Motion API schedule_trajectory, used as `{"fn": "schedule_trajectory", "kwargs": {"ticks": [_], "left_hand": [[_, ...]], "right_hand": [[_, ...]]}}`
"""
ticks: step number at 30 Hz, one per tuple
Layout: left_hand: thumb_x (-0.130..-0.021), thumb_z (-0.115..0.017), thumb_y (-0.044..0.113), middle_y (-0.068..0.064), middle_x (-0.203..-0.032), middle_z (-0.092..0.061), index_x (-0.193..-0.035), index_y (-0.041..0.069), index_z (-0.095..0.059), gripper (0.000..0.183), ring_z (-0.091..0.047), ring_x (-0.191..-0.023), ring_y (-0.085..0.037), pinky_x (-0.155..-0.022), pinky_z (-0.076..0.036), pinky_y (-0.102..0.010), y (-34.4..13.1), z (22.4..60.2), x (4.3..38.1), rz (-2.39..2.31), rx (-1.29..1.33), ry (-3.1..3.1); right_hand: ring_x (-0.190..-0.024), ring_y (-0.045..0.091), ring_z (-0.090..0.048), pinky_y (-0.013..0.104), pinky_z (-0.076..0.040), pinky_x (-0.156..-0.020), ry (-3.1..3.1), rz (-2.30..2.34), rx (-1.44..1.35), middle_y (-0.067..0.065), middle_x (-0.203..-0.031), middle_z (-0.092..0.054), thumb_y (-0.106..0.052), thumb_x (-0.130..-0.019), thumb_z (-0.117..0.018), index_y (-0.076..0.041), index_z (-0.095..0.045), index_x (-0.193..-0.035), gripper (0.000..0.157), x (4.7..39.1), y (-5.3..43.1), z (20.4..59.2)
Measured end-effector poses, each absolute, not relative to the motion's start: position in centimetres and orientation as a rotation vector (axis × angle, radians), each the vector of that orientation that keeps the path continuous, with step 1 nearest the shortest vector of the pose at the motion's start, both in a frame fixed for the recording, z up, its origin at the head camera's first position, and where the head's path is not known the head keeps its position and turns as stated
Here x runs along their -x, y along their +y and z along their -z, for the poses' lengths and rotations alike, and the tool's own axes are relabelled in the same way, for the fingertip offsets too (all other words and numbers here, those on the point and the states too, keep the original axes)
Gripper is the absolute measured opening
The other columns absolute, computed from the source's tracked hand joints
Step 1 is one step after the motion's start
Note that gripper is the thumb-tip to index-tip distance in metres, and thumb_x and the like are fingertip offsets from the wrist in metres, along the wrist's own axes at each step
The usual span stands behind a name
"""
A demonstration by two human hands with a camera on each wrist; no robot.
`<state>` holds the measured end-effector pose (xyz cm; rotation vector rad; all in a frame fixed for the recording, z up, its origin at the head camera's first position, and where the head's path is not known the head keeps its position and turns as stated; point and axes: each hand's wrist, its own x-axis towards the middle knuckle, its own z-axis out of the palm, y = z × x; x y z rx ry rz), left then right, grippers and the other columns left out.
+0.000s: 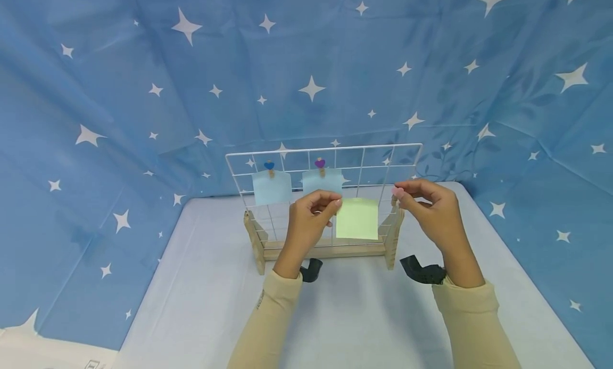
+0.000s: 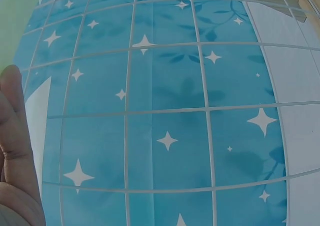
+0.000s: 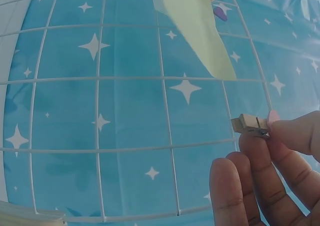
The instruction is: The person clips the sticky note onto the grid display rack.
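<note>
In the head view my left hand (image 1: 311, 220) pinches a yellow-green sticky note (image 1: 357, 219) by its upper left corner, in front of a white wire grid (image 1: 362, 172). To the right, my right hand (image 1: 433, 212) pinches a small wooden clothespin (image 3: 251, 124) with a pink heart (image 1: 397, 193) on it, its tip pointing toward the grid. Two light blue notes hang on the grid: the left note (image 1: 272, 189) under a blue-heart clothespin (image 1: 270, 167), the other note (image 1: 322, 180) under a purple-heart clothespin (image 1: 320, 165), partly hidden behind my left hand.
The grid stands in a wooden base (image 1: 325, 252) with upright side supports, on a table with a white cloth (image 1: 354, 316). Behind and at both sides hangs a blue curtain with white stars (image 1: 311, 49). A pale printed sheet (image 1: 52, 353) lies at the lower left.
</note>
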<state>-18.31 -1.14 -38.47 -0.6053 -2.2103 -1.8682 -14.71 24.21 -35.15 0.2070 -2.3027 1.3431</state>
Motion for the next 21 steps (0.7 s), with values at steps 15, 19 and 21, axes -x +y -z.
{"fn": "schedule_trajectory", "kwargs": {"ticks": [15,19,21], "left_hand": [[-0.104,-0.076,0.016,-0.011,-0.094,-0.077,-0.109,0.005,-0.081,0.013,-0.072,-0.080,-0.025,-0.065,-0.061,-0.025,-0.59,38.19,18.53,1.837,0.606,-2.183],[-0.104,-0.076,0.016,-0.011,-0.094,-0.077,-0.109,0.004,-0.081,0.014,-0.072,-0.081,-0.027,-0.066,-0.061,-0.024,-0.43,38.07,18.58,1.840,0.613,-2.182],[-0.104,-0.076,0.016,-0.011,-0.094,-0.077,-0.109,0.004,-0.081,0.014,-0.073,-0.082,-0.028,-0.067,-0.062,-0.025,-0.36,38.09,18.65,1.841,0.618,-2.182]], "right_hand": [[-0.088,-0.003,-0.066,0.009,-0.053,-0.078,-2.298,-1.329,-0.281,-0.015,-0.093,-0.073,-0.011,-0.103,-0.075,0.003,-0.079,-0.115,0.019,15.07,23.84,34.27],[-0.090,-0.003,-0.065,0.008,-0.053,-0.078,-2.299,-1.304,-0.286,-0.006,-0.094,-0.075,-0.010,-0.103,-0.075,0.003,-0.079,-0.115,0.018,15.24,23.77,34.16],[-0.090,-0.004,-0.064,0.008,-0.053,-0.078,-2.297,-1.297,-0.290,-0.002,-0.095,-0.075,-0.010,-0.103,-0.075,0.003,-0.079,-0.115,0.018,15.32,23.76,34.14]]}}
